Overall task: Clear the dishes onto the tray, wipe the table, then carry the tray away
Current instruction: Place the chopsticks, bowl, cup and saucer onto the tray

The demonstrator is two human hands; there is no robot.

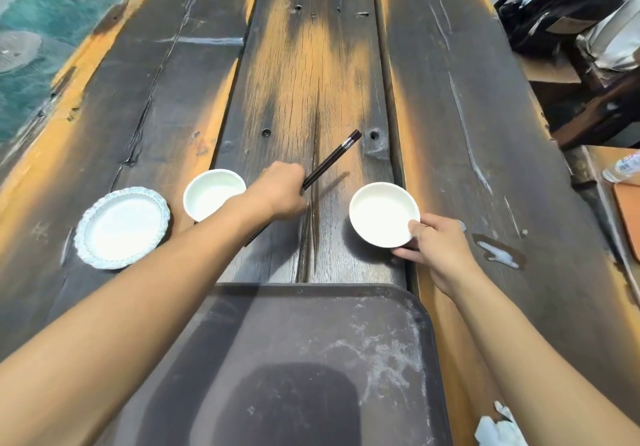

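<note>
bench point(450, 99): rough, cracked wood, looking matt | tray point(311, 341): dull, scuffed plastic | bowls point(382, 215): showing smooth white glaze | chopsticks point(332, 159): gleaming dark lacquer

1. Our left hand point(278, 191) reaches far forward, arm nearly straight, fist closed around dark chopsticks point(330, 161).
2. Our right hand point(438, 249) sits nearer on the right, thumb over a white bowl's point(382, 215) rim, fingers curled beneath.

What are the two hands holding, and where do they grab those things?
The left hand grips a pair of dark chopsticks around their middle. The right hand pinches a white bowl by its near rim, thumb on top.
</note>
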